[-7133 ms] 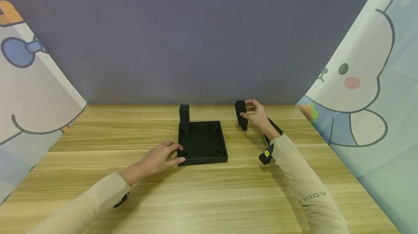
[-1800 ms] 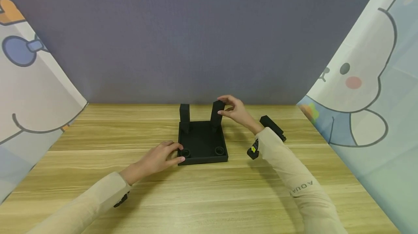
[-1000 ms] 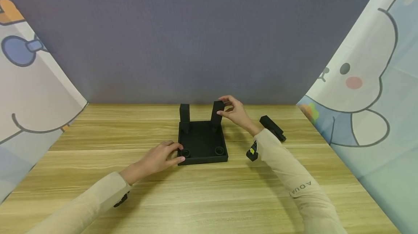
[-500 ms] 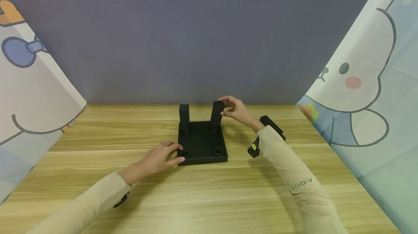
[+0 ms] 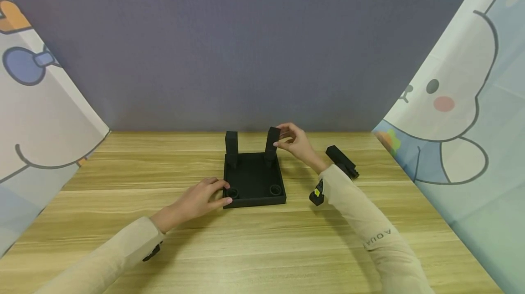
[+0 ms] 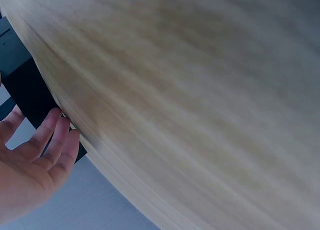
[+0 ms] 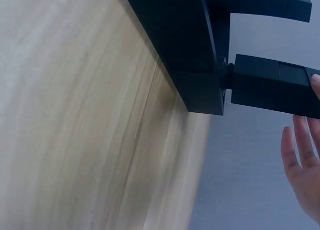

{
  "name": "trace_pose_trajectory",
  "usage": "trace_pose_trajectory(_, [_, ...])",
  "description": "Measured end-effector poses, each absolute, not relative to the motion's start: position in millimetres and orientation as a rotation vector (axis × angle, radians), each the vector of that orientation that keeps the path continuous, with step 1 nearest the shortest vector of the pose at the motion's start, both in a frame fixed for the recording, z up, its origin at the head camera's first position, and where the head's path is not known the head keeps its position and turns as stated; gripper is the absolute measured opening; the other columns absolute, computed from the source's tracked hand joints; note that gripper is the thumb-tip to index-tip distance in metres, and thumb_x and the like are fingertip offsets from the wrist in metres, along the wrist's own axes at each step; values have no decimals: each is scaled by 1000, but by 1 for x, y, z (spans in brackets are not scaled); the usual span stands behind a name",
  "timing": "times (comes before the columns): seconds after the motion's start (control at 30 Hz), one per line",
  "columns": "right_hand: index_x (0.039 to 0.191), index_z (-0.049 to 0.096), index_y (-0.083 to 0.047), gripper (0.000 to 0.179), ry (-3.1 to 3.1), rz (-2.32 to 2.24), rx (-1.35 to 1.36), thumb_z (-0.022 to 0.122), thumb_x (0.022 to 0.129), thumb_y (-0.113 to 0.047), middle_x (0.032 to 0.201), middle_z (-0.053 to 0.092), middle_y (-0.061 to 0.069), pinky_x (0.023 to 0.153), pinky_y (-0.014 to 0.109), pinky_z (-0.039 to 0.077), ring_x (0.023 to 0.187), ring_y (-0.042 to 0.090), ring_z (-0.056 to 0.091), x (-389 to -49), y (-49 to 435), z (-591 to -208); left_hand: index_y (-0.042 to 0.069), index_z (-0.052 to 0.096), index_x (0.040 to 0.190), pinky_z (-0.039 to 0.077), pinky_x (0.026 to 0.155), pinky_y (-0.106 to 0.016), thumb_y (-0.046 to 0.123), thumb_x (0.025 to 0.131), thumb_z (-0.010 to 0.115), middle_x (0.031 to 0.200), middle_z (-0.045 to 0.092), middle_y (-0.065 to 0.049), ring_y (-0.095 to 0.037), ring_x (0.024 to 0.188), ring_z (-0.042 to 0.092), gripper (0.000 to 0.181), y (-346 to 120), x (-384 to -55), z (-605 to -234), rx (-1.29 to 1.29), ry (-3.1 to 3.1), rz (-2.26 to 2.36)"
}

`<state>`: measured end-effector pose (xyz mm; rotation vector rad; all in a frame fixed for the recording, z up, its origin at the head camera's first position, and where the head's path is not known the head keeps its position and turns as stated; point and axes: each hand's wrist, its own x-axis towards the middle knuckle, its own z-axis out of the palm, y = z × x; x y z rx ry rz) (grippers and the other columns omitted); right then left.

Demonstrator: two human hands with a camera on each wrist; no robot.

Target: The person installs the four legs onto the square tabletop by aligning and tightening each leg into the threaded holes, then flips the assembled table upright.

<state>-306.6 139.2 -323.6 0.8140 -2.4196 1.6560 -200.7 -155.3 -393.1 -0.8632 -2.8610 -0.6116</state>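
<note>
A black square tray-like base (image 5: 254, 202) lies on the table, with ring-shaped sockets showing at its two near corners. My left hand (image 5: 196, 203) grips its near left corner, thumb at the front side; in the left wrist view the fingers (image 6: 65, 145) curl against its edge. At the far left corner stands a black square leg (image 5: 231, 144). Over the far right corner my right hand (image 5: 299, 145) pinches a second leg (image 5: 271, 141) near its top. That leg leans slightly right. In the right wrist view a narrow neck (image 7: 227, 77) shows between the leg and the base.
Another black leg (image 5: 339, 157) lies on the wooden table (image 5: 262, 248) to the right, its notched end toward me, close beside the right forearm. A grey-blue panel (image 5: 246, 57) rises behind the table, and cartoon-printed cloth (image 5: 463, 102) hangs at both sides.
The leg in my right hand has come from right of the base to its far right corner. Lately it has turned slightly, the fingers shifting with it. The left hand has stayed put.
</note>
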Motion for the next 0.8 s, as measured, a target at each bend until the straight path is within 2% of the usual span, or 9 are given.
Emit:
trace_pose_trajectory(0.33, [122, 48, 8, 47, -2491, 1612, 922, 66, 79, 6, 112, 52, 29, 85, 52, 46, 102, 44, 53, -313, 143, -319, 17, 60, 112, 50, 73, -33, 46, 87, 57, 107, 61, -3, -15, 87, 58, 39, -155, -201, -393, -867, -2862, -610])
trace_pose_trajectory(0.6, [123, 50, -2, 47, -2539, 1548, 985, 68, 79, 1, 112, 55, 20, 83, 45, 50, 100, 35, 56, -337, 152, -337, 17, 60, 112, 51, 74, -35, 46, 87, 57, 108, 62, -4, -17, 89, 59, 39, -156, -201, -394, -865, -2856, -622])
trace_pose_trajectory(0.7, [122, 51, -3, 46, -2544, 1538, 941, 68, 79, 0, 110, 56, 18, 81, 42, 51, 98, 35, 57, -333, 150, -336, 17, 60, 112, 51, 75, -36, 46, 87, 57, 108, 61, -4, -18, 91, 59, 39, -156, -201, -394, -866, -2856, -626])
trace_pose_trajectory(0.8, [121, 51, 1, 46, -2522, 1560, 876, 69, 78, 1, 108, 56, 21, 80, 45, 50, 96, 40, 57, -323, 146, -332, 17, 60, 112, 51, 75, -36, 46, 87, 57, 108, 62, -4, -18, 91, 60, 39, -156, -201, -394, -870, -2854, -626])
